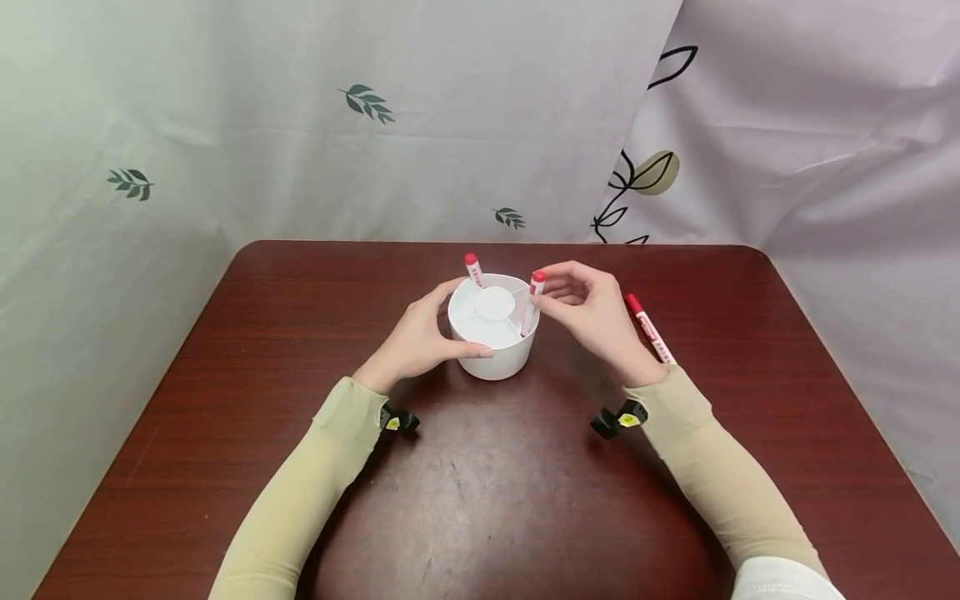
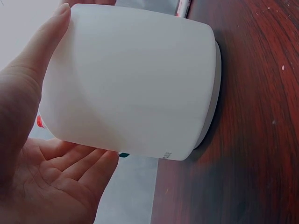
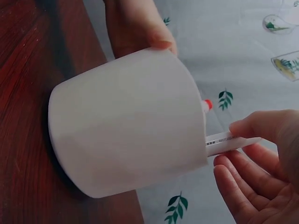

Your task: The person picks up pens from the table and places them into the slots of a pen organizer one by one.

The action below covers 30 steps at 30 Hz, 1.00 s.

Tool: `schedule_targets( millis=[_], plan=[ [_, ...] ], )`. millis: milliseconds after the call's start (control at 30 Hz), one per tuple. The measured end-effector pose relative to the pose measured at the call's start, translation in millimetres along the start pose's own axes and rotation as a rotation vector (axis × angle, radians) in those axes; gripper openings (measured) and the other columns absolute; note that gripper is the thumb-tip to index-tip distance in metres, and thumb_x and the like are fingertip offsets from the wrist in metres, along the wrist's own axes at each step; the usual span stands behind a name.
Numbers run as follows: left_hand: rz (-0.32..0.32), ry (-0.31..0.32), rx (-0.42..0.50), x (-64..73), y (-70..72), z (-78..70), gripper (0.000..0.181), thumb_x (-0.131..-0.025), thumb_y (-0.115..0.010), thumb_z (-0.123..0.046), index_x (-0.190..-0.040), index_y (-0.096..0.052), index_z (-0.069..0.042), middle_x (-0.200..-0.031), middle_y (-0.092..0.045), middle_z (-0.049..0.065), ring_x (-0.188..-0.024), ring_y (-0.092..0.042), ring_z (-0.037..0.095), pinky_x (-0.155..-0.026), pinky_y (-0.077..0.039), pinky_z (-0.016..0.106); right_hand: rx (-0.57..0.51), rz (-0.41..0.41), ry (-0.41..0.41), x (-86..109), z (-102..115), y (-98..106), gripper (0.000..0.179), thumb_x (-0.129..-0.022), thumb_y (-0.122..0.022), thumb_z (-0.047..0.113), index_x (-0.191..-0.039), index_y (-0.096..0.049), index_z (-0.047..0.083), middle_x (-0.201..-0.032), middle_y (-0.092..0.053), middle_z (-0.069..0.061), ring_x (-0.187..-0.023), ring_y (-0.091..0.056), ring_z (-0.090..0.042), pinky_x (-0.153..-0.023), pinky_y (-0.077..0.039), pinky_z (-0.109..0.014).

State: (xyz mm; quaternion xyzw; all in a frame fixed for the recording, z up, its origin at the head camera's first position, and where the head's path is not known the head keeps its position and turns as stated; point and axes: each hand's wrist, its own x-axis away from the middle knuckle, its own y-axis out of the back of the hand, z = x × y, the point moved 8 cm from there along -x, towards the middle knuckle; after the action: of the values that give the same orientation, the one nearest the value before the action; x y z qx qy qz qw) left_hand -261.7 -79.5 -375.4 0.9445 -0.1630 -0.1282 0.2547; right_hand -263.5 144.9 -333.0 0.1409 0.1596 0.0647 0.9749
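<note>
A white round divided pen holder (image 1: pixel 497 362) stands upright on the table. My left hand (image 1: pixel 414 340) grips it from the left, thumb across its front and fingers round the far side. Between the thumb and fingers of my right hand (image 1: pixel 594 315) is a red-capped marker (image 1: pixel 537 288), its lower part inside the holder's right compartment. The right wrist view shows this marker (image 3: pixel 223 143) pinched just beyond the rim. Another red-capped marker (image 1: pixel 473 268) leans in the back left compartment.
To the right of my right hand, a third red-capped marker (image 1: pixel 649 327) lies on the dark red wooden table (image 1: pixel 465 500), partly hidden by the wrist. A pale curtain (image 1: pixel 450 150) with leaf prints hangs behind the table's far edge.
</note>
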Motion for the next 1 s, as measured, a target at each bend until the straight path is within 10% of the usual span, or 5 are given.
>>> schedule_targets(
  millis=[1000],
  plan=[
    [-0.003, -0.016, -0.041, 0.3, 1.3, 0.3, 0.104, -0.066, -0.096, -0.046, -0.152, -0.044, -0.022, -0.137, -0.057, -0.010, -0.125, -0.054, 0.009, -0.103, -0.044, 0.039, 0.073, -0.020, -0.068, 3.0, -18.5, 10.9, 0.031, -0.091, -0.078, 0.010, -0.120, -0.071, -0.001, -0.105, -0.073, -0.016, -0.092, -0.070, -0.031, -0.079, -0.055, -0.025]
  ],
)
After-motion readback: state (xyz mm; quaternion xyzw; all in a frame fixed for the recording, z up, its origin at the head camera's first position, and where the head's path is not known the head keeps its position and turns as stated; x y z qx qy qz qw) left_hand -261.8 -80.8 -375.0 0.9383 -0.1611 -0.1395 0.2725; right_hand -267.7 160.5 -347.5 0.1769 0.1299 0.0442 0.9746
